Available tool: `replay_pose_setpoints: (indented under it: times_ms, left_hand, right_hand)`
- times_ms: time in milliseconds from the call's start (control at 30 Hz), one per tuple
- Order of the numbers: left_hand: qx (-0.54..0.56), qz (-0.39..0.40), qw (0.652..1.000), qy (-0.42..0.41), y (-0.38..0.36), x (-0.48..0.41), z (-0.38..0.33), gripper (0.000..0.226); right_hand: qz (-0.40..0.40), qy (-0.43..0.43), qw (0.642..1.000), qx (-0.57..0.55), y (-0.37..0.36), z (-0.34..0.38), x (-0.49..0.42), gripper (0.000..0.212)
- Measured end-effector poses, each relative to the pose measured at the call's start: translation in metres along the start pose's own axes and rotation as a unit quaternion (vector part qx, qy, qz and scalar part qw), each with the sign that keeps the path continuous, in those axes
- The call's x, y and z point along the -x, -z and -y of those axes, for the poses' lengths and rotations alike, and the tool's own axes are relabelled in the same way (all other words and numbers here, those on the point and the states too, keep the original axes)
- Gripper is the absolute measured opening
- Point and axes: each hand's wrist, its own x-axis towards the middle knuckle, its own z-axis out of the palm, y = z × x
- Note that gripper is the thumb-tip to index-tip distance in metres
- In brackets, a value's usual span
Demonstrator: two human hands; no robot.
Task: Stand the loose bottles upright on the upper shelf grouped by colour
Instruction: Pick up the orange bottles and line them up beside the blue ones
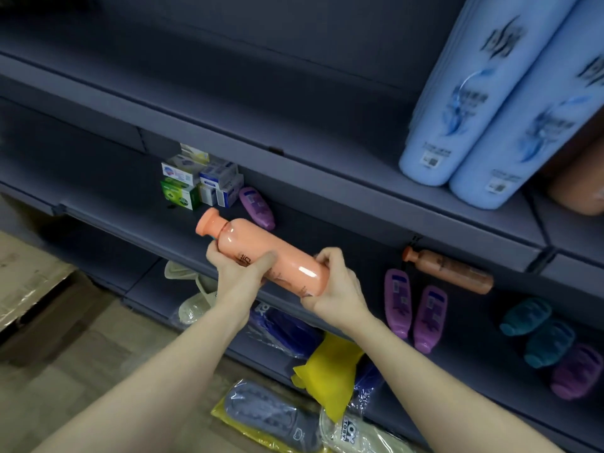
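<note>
Orange bottle (261,253) held in both hands, tilted near horizontal w/ cap up-left, in front of the middle shelf (327,230) edge. L hand (242,273) wraps its mid-body; R hand (336,289) grips the base end. Upper shelf (327,165): two blue bottles (457,109) upright at right. Middle shelf: second orange bottle (451,271), purple bottles (397,302) & teal bottles (526,315) lying loose; small boxes (199,181) at left.

- There were two tall blue bottles (457,103).
- Two orange bottles (261,253) showed plainly; an orange shape (581,188) at the right edge, cut off, could not be told as a third.
- Four purple bottles (256,207) lay loose.
- There were two teal bottles (526,315).
- Small boxes (196,181) made one stack of at least four; the exact count was unclear.
</note>
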Motion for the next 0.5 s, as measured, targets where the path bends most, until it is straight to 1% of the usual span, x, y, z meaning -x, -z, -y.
replay_pose_setpoints:
  times_ms: [100,233,367,500]
  left_hand:
    - [0.046,-0.007,0.999,-0.018,0.005,0.013,-0.022,0.092]
    - [0.089,-0.025,0.995,-0.032,0.014,0.035,-0.048,0.084]
    - [0.057,-0.012,0.996,-0.068,0.029,0.052,-0.070,0.079]
    - [0.008,-0.002,0.991,-0.133,0.035,0.069,-0.097,0.074]
  right_hand:
    - [0.014,0.014,1.000,0.011,0.013,0.019,0.007,0.063]
    - [0.017,0.037,0.997,0.068,0.027,0.044,0.019,0.073]
    - [0.026,0.053,0.992,0.112,0.037,0.069,0.033,0.080]
    - [0.008,0.068,0.990,0.125,0.045,0.091,0.045,0.082]
